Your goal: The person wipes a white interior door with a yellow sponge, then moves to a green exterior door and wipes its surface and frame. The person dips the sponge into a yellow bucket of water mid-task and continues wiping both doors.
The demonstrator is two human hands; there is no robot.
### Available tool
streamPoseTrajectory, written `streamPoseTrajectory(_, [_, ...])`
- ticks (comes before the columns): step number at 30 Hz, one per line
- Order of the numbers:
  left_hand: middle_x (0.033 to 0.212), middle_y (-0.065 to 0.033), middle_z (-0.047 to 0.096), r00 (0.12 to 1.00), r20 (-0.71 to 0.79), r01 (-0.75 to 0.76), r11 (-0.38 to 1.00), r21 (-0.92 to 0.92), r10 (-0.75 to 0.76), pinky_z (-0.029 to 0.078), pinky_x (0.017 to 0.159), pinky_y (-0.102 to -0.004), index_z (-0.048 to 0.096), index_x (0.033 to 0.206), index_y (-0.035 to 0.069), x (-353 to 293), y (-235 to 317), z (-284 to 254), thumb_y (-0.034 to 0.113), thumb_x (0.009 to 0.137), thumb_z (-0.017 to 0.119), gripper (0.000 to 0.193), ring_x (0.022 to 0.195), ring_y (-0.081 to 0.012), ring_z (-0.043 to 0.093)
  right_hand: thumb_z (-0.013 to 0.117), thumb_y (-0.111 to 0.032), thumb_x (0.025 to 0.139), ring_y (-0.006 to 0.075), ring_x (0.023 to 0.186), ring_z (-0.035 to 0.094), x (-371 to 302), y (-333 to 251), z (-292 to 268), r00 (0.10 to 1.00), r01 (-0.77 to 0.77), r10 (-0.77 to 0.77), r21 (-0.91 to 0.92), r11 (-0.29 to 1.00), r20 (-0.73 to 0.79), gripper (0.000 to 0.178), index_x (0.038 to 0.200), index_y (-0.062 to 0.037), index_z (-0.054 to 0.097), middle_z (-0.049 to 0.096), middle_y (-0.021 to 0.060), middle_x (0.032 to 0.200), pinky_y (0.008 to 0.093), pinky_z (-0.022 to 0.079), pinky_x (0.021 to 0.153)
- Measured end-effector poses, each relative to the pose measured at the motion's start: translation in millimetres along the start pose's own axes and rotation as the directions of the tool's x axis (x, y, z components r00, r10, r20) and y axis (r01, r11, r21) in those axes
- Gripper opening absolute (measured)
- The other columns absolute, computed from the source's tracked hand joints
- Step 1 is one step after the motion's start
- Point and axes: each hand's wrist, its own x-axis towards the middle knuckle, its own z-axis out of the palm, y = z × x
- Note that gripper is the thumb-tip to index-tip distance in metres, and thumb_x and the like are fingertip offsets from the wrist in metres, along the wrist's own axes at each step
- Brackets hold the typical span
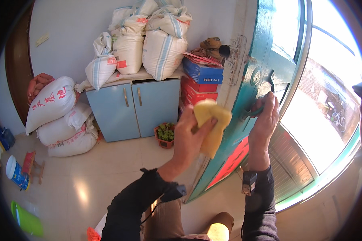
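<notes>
- Pale glossy floor tiles (88,176) run under a white-walled room, with bright daylight coming in past a teal door (265,52) that stands open at the right.
- Against the back wall stands a light blue cabinet (136,108) with two doors shut; its top carries a heap of white woven sacks (149,44), all tied and full.
- More sacks (60,116) lie piled on the floor to the left of the cabinet.
- Red and blue cardboard boxes (201,80) are stacked just beside the cabinet, near the door's hinge edge.
- A small red pot of green succulents (165,135) sits on the floor below the boxes.
- At the left edge lie a white and blue canister (15,172), a small wooden stool (32,164) and a green plastic tub (26,221).
- The left hand (189,136) is clamped on a yellow cloth (210,124), held up against the door's edge.
- The right hand (265,120) is closed around the door handle (255,112).
</notes>
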Motion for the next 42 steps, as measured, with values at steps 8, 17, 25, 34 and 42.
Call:
streamPoseTrajectory(8, [0.096, -0.0057, 0.055, 0.999, -0.028, -0.047, 0.97, -0.24, 0.042, 0.047, 0.071, -0.0278, 0.067, 0.1, -0.006, 41, 6, 14, 0.012, 0.093, 0.073, 0.02, 0.082, -0.0122, 0.057, 0.045, -0.038, 0.107, 0.0099, 0.066, 0.052, 0, -4, 0, 0.999, -0.029, 0.029, -0.006, 1.0, 0.034, 0.036, 0.093, -0.0057, 0.055, 0.054, 0.0018, 0.076, 0.0265, 0.043, 0.058])
streamPoseTrajectory(17, [0.096, -0.0036, 0.057, 0.992, -0.001, 0.128, 0.979, -0.158, -0.129, 0.049, 0.073, -0.0257, 0.062, 0.101, -0.002, -8, -6, -1, 0.012, 0.096, 0.071, 0.018, 0.084, -0.0085, 0.058, 0.046, -0.038, 0.107, 0.0099, 0.065, 0.05, -1, -1, 6, 1.0, -0.005, 0.004, 0.031, 1.0, 0.03, 0.037, 0.091, -0.0061, 0.053, 0.054, 0.0022, 0.076, 0.0265, 0.043, 0.058])
streamPoseTrajectory(25, [0.093, -0.0019, 0.056, 0.996, -0.06, 0.057, 0.992, -0.115, -0.064, 0.049, 0.074, -0.026, 0.055, 0.1, 0.001, 1, -15, 10, 0.012, 0.095, 0.071, 0.019, 0.082, -0.0079, 0.056, 0.046, -0.037, 0.108, 0.0099, 0.063, 0.048, 2, 2, 9, 0.999, -0.021, 0.019, 0.038, 0.999, 0.037, 0.036, 0.091, -0.0059, 0.052, 0.052, 0.0015, 0.075, 0.0273, 0.041, 0.055])
streamPoseTrajectory(34, [0.095, -0.0054, 0.052, 0.988, -0.125, 0.072, 0.987, -0.143, -0.09, 0.048, 0.077, -0.0275, 0.055, 0.103, 0.0, 2, -16, 14, 0.011, 0.095, 0.071, 0.021, 0.086, -0.0106, 0.055, 0.046, -0.033, 0.108, 0.0081, 0.06, 0.045, -1, 1, 13, 1.0, 0.012, -0.013, 0.063, 0.998, 0.016, 0.032, 0.089, -0.007, 0.05, 0.048, -0.0005, 0.071, 0.0265, 0.04, 0.053])
streamPoseTrajectory(42, [0.103, -0.0074, 0.052, 0.993, -0.078, -0.08, 0.987, 0.136, 0.091, 0.046, 0.083, -0.0313, 0.061, 0.106, -0.003, -13, -31, 8, 0.01, 0.095, 0.07, 0.02, 0.093, -0.0178, 0.055, 0.047, -0.035, 0.108, 0.0073, 0.062, 0.045, 0, 2, 11, 1.0, 0.006, -0.009, 0.088, 0.996, 0.026, 0.033, 0.09, -0.0069, 0.05, 0.048, -0.0008, 0.073, 0.0267, 0.04, 0.053])
